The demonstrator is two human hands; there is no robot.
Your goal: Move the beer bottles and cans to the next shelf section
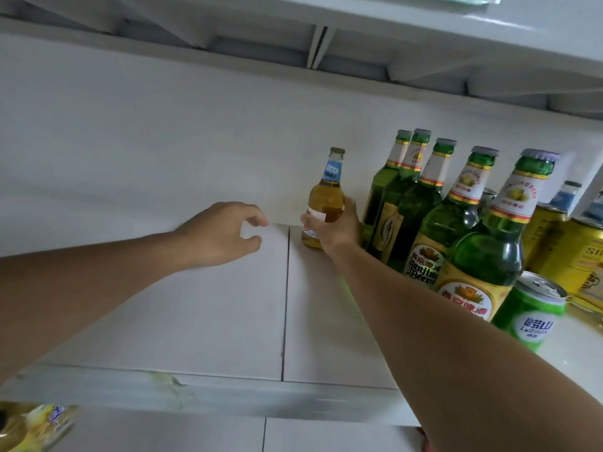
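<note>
Bare forearms reach in from the bottom corners toward a white shelf [195, 321]. At the back of it, the right hand [336, 228] grips a small clear bottle of amber beer [324, 200] around its lower body, fingers wrapped across the label. That bottle stands upright, long axis vertical, gold cap up, just right of the seam [286, 301] dividing the two shelf sections. Left of the seam, the left hand [222, 233] hovers over the bare section, holding nothing, thumb and fingers loosely curved with a narrow gap between them. Close on the right of the gripped bottle runs a row of tall green beer bottles [424, 203], upright and packed together. A green can [530, 311] stands at the row's near end, with yellow cans [567, 246] behind it.
</note>
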